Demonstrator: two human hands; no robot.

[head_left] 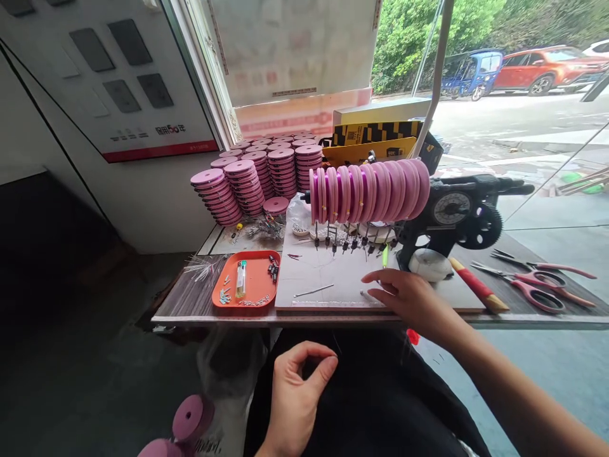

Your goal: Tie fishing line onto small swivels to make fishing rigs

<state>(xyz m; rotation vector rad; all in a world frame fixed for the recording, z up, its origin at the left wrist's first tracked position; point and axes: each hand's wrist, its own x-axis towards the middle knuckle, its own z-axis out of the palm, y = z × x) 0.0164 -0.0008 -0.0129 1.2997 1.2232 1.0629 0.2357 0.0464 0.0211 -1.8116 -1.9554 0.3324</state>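
Above my lap, my left hand [302, 390] is closed in a pinch, thumb against forefinger. A faint thin strand seems to rise from its fingertips; what it grips is too small to name. Over the front of the white board [304, 273], my right hand [406, 295] has thumb and forefinger apart, close to a small metal bit [362, 292] on the board. A thin metal rod [314, 290] lies left of it. Behind stands a black hand-crank winder [451, 209] with a row of pink foam spools [366, 190] on its shaft; small black clips hang below them.
An orange tray [220, 279] holds a lighter [241, 279] and small parts. Scissors [533, 292] and a red-wrapped stick [478, 285] lie at right. Stacked pink spools [240, 184] and a yellow-black box [366, 152] stand behind. More spools [190, 416] are low at left.
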